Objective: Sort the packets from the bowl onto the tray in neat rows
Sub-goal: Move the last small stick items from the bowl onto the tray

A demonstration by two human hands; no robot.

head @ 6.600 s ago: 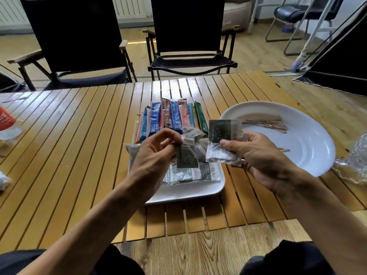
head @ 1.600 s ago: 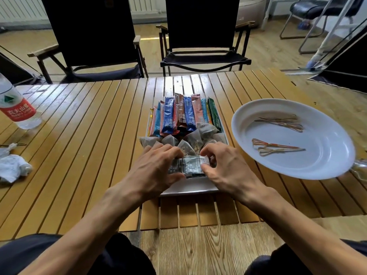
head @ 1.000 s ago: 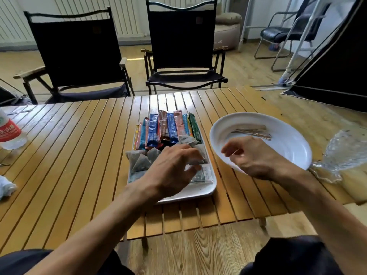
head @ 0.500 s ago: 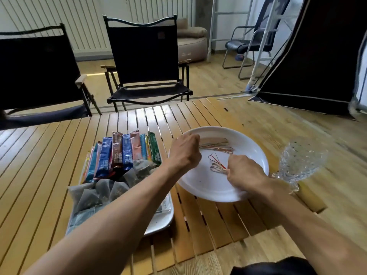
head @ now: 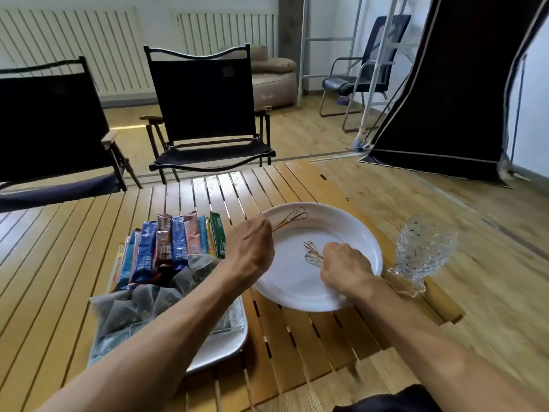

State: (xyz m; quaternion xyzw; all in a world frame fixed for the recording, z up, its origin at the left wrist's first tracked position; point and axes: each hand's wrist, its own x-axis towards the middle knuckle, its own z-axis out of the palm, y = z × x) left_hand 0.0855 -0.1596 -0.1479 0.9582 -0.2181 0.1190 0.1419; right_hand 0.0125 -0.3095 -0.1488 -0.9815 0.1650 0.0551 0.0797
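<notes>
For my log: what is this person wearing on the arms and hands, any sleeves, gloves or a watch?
Both forearms are bare up to the frame edge, with no sleeves in view. The left hand and right hand wear no gloves; no watch or bracelet shows on either wrist. Dark clothing shows only at the bottom edge.

Soft daylight throughout; a bright strip is seen on the floor (head: 127, 124). Pale glare is carried by the far slats of the surface (head: 214, 185). The glass (head: 421, 254) is smeared by motion blur. Straight lines are bowed at the frame edges.
</notes>
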